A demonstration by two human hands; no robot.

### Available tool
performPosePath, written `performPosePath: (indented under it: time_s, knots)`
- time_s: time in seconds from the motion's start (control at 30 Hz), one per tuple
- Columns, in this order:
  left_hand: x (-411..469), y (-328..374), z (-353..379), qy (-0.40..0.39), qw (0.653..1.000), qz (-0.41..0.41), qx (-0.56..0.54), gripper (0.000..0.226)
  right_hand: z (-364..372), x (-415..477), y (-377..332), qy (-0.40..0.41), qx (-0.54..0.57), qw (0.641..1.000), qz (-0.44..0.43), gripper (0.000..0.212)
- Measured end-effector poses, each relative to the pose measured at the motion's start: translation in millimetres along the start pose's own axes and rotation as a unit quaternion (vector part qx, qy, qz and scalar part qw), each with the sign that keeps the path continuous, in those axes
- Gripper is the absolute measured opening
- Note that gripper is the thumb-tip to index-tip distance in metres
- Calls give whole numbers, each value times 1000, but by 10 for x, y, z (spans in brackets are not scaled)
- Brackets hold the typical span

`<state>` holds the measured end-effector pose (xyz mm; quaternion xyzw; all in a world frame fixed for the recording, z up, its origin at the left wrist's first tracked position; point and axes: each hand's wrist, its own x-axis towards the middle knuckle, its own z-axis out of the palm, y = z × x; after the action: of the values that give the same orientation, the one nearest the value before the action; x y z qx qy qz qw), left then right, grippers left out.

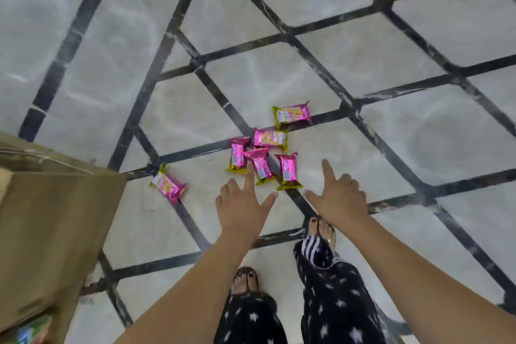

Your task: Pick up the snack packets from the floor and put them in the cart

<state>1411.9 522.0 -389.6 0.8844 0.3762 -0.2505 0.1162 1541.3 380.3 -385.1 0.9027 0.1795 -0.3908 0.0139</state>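
- The left hand (241,205) is reaching forward at the centre of the frame. Its index finger is pointing straight ahead, its thumb is spreading sideways and its other fingers are curling in. It is gripping nothing.
- The right hand (339,198) is posing the same way just to the right, equally empty. The two hands are staying apart, thumbs pointing toward each other.
- Five pink and yellow foil snack packets (259,165) are lying bunched on the pale marble floor (418,134) with dark inlaid strips, just above the hands. The topmost packet (291,114) is sitting slightly off from the rest.
- The left index fingertip is overlapping the bunch's lower edge, and I cannot tell whether it is touching.
- A sixth packet (168,186) is lying alone at centre left, near a brown cardboard box (55,218).
- The left edge of the frame is cutting off the box, and something colourful in the bottom left corner is too blurred to make out.
- Bare feet (245,281) and dark star-printed trousers (335,301) are showing at the bottom, the right wrist partly hiding one foot.
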Motion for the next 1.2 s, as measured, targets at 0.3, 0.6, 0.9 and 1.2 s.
performPosePath:
  time_s: [0.3,0.6,0.9,1.2]
  knots:
    - [1672,-26,1835,34,999,4,-13,87,1310,2113,95,3,-2,999,-45,92]
    - [2348,-15,2548,40,995,-5,-88,92,2211,2698,-160,4,25,996,-82,109]
    - [2340,-26,2632,42,976,-15,-212,93,2302,2689,12,58,112,988,-92,96]
    - [1345,-92,1288,48,954,33,-294,69,873,1744,321,71,138,987,-49,92]
